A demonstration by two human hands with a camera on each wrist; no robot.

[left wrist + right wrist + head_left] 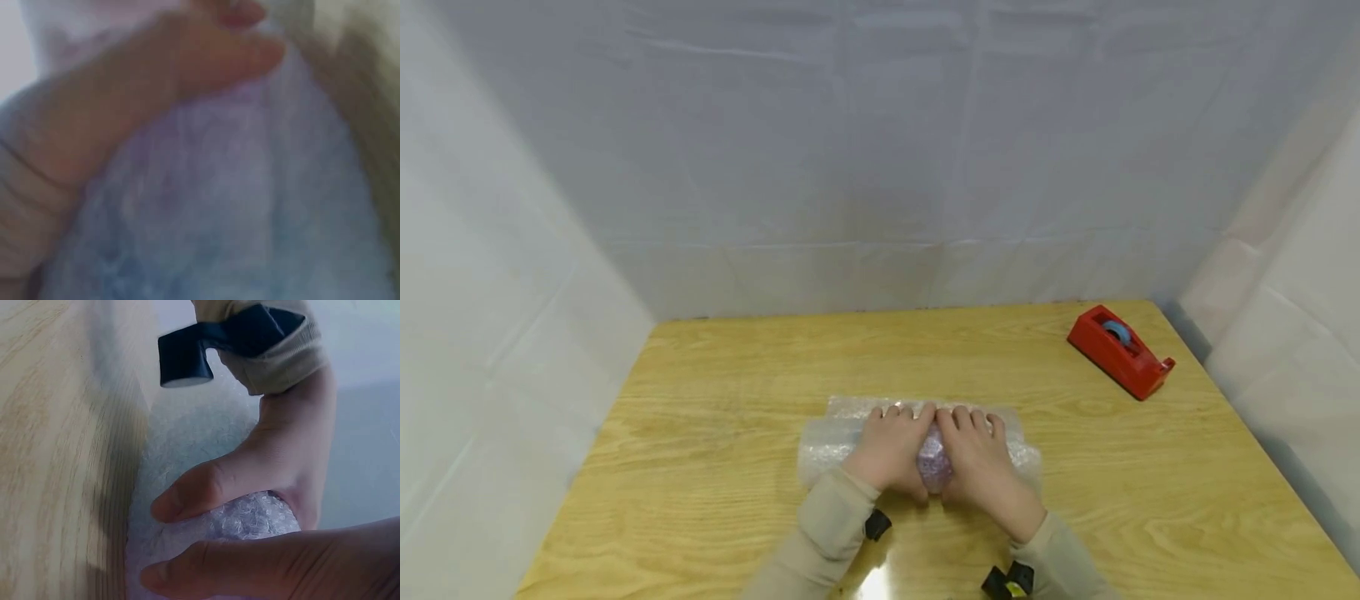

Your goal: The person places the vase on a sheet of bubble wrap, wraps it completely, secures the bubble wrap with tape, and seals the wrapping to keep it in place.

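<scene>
A roll of clear bubble wrap (823, 454) lies crosswise near the front of the table, with a purple tint showing through its middle (934, 462). Both hands grip it side by side. My left hand (891, 450) is curled over the part left of the middle, thumb on the near side. To the right, my right hand (981, 458) holds it the same way, fingers over the top. The right wrist view shows both thumbs pressed along the bubble wrap (194, 437). A blurred close-up of the wrap (219, 200) under the left thumb fills the left wrist view.
A red tape dispenser (1120, 352) with a blue-cored roll stands at the back right of the wooden table (722, 375). White sheeting (880, 167) hangs behind the table and along both sides. Black wrist mounts (1009, 581) sit below the sleeves.
</scene>
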